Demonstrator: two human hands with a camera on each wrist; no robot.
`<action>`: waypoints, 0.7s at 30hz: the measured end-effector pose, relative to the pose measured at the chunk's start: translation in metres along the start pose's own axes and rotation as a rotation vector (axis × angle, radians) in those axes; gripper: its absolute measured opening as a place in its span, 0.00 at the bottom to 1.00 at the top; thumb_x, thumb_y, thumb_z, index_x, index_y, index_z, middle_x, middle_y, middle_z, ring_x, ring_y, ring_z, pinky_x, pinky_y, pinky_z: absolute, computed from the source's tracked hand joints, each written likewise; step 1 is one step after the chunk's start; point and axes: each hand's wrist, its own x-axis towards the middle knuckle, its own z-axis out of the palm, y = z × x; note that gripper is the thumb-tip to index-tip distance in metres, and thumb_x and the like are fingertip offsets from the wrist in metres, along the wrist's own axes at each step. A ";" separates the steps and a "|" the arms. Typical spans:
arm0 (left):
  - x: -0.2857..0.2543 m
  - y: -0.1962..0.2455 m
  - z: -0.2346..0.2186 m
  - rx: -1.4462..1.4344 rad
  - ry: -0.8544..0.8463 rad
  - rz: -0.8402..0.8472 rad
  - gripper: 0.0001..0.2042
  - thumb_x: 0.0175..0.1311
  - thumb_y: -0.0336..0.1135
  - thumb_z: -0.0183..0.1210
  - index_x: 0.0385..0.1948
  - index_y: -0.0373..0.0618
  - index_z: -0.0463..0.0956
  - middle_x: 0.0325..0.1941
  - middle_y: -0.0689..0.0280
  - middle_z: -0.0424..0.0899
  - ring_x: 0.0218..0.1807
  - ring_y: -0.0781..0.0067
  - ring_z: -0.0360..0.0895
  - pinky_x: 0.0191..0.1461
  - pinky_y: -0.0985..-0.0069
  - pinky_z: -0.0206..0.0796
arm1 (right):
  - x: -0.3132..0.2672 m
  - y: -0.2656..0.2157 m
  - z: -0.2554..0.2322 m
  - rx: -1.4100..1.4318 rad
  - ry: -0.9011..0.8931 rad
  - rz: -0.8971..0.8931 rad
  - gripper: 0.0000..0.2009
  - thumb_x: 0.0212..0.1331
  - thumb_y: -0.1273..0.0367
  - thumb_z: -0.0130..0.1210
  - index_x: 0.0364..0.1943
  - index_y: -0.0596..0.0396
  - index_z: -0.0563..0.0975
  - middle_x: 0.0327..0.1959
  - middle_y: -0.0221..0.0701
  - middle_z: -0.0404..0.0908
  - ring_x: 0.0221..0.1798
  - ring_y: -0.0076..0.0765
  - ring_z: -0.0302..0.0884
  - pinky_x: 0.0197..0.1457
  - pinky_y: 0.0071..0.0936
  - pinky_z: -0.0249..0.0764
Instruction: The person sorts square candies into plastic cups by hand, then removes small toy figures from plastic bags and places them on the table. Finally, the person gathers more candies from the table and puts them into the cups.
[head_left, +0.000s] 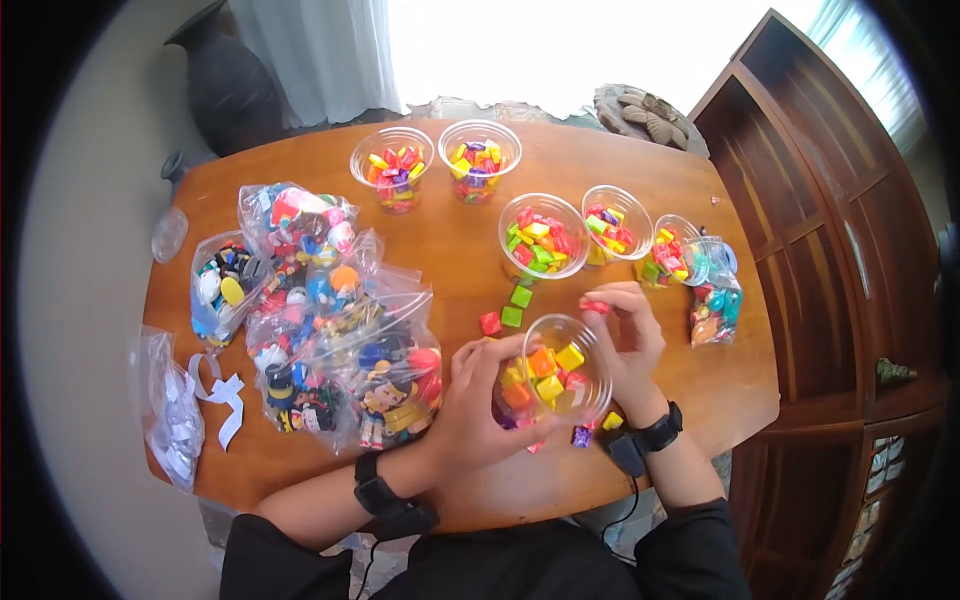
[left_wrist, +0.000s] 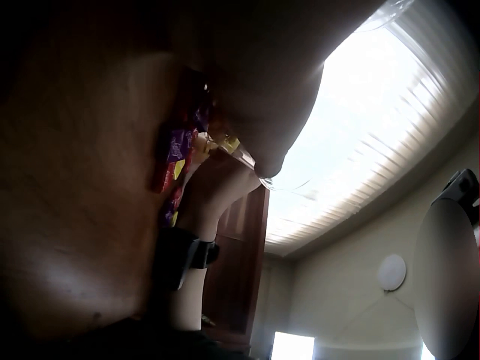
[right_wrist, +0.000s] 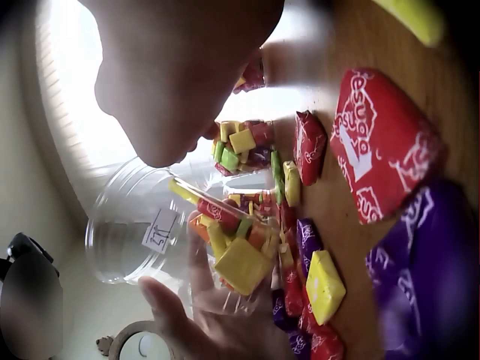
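My left hand [head_left: 472,402] grips a clear plastic cup [head_left: 597,392] tilted over the table, with yellow, orange and red wrapped candies inside. A small label [right_wrist: 159,231] shows on its wall in the right wrist view. At the cup's far right side, my right hand [head_left: 634,338] pinches a red wrapped candy [head_left: 596,306] between thumb and fingers. Loose candies lie around the cup: green ones [head_left: 512,317] and a red one [head_left: 490,323] beyond it, a purple one [head_left: 581,436] and a yellow one [head_left: 613,421] nearer me. The left wrist view is dark.
Several filled candy cups stand farther back, among them one with green and red candies [head_left: 543,238]. Bags of small toy figures [head_left: 330,300] cover the left side. A white ribbon [head_left: 228,400] and an empty-looking plastic bag [head_left: 168,410] lie far left. Another bag [head_left: 716,305] sits right.
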 end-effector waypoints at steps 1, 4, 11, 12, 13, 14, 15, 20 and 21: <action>0.001 0.001 -0.002 0.002 0.000 0.003 0.45 0.57 0.50 0.82 0.75 0.46 0.68 0.67 0.57 0.83 0.67 0.53 0.78 0.79 0.52 0.56 | 0.001 0.000 -0.003 -0.048 0.066 -0.087 0.13 0.69 0.81 0.67 0.55 0.61 0.81 0.51 0.36 0.85 0.51 0.30 0.85 0.55 0.26 0.80; 0.004 0.007 -0.008 0.063 -0.047 0.007 0.45 0.56 0.51 0.83 0.75 0.47 0.72 0.64 0.58 0.84 0.66 0.54 0.79 0.77 0.53 0.56 | 0.001 -0.006 -0.016 0.096 0.150 0.019 0.11 0.70 0.82 0.66 0.54 0.61 0.82 0.50 0.40 0.87 0.49 0.33 0.85 0.57 0.29 0.81; 0.003 0.007 -0.005 0.078 -0.064 -0.030 0.46 0.58 0.51 0.82 0.77 0.46 0.69 0.65 0.57 0.83 0.68 0.53 0.78 0.80 0.51 0.55 | 0.031 -0.032 -0.035 -0.086 -0.480 -0.171 0.13 0.66 0.70 0.69 0.51 0.58 0.91 0.50 0.40 0.88 0.47 0.45 0.83 0.56 0.41 0.78; 0.004 0.006 -0.004 0.082 -0.061 -0.043 0.46 0.58 0.51 0.82 0.77 0.46 0.68 0.66 0.56 0.83 0.69 0.51 0.77 0.80 0.49 0.55 | 0.032 -0.027 -0.038 -0.072 -0.477 -0.184 0.15 0.76 0.64 0.61 0.54 0.60 0.90 0.50 0.41 0.88 0.49 0.43 0.83 0.57 0.40 0.77; 0.006 0.005 -0.004 0.084 -0.057 -0.051 0.47 0.58 0.51 0.81 0.78 0.46 0.67 0.67 0.56 0.82 0.69 0.50 0.77 0.81 0.48 0.54 | 0.029 -0.025 -0.037 -0.074 -0.474 -0.184 0.15 0.76 0.64 0.61 0.54 0.60 0.90 0.50 0.41 0.88 0.49 0.43 0.83 0.57 0.40 0.77; 0.007 0.003 -0.005 0.080 -0.059 -0.047 0.47 0.58 0.51 0.81 0.78 0.46 0.67 0.67 0.56 0.82 0.69 0.50 0.77 0.81 0.48 0.54 | 0.023 -0.026 -0.038 0.004 -0.350 -0.003 0.16 0.79 0.63 0.58 0.54 0.61 0.90 0.50 0.41 0.87 0.50 0.41 0.83 0.58 0.39 0.77; 0.006 0.003 -0.006 0.070 -0.083 -0.053 0.47 0.58 0.50 0.81 0.78 0.46 0.67 0.68 0.55 0.81 0.70 0.48 0.76 0.81 0.47 0.54 | 0.018 -0.023 -0.038 0.081 -0.224 0.183 0.18 0.82 0.62 0.54 0.53 0.62 0.89 0.50 0.41 0.87 0.52 0.40 0.83 0.60 0.38 0.77; 0.001 -0.001 -0.010 0.015 -0.132 -0.106 0.48 0.56 0.47 0.81 0.78 0.45 0.65 0.72 0.53 0.78 0.73 0.46 0.74 0.83 0.45 0.54 | 0.009 0.001 -0.018 0.084 -0.274 0.355 0.12 0.75 0.76 0.61 0.59 0.61 0.83 0.54 0.40 0.84 0.54 0.36 0.83 0.60 0.34 0.78; 0.000 -0.001 -0.011 -0.002 -0.147 -0.122 0.49 0.55 0.46 0.83 0.78 0.43 0.64 0.74 0.55 0.78 0.76 0.49 0.72 0.84 0.47 0.51 | 0.011 0.002 -0.015 0.093 -0.286 0.365 0.12 0.75 0.76 0.61 0.59 0.61 0.83 0.54 0.40 0.84 0.54 0.36 0.83 0.60 0.34 0.78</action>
